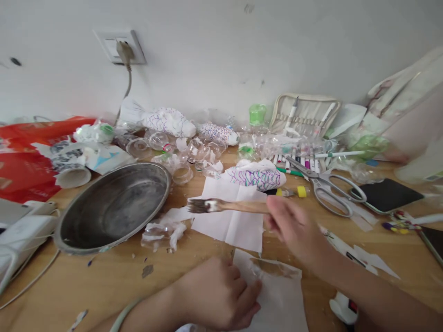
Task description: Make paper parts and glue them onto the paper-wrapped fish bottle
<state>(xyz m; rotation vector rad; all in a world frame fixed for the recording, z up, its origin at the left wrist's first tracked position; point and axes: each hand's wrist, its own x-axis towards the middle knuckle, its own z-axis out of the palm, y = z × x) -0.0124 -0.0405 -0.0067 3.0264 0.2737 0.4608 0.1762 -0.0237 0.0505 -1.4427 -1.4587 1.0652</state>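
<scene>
My right hand [292, 226] is closed round the wooden handle of a flat paintbrush [238, 206]. The brush lies level in the air, its dark, wet-looking bristles pointing left, with white stuff near the ferrule. Below it is a creased white sheet of paper [238, 230]. My left hand [221, 295] is closed, fingers curled over the left edge of a nearer white paper [280, 299] with a clear, shiny patch on its top. Whatever those fingers hold is hidden. Behind the brush lies a white paper-covered fish shape [258, 175] with purple and green scale lines.
A metal basin [114, 207] stands on the left, with scraps of wet tissue [166, 233] beside it. Large scissors [328, 186] lie right of the brush, near markers [304, 162] and a dark tablet-like slab [389, 193]. Clear plastic bottle pieces and more fish shapes [169, 122] line the wall.
</scene>
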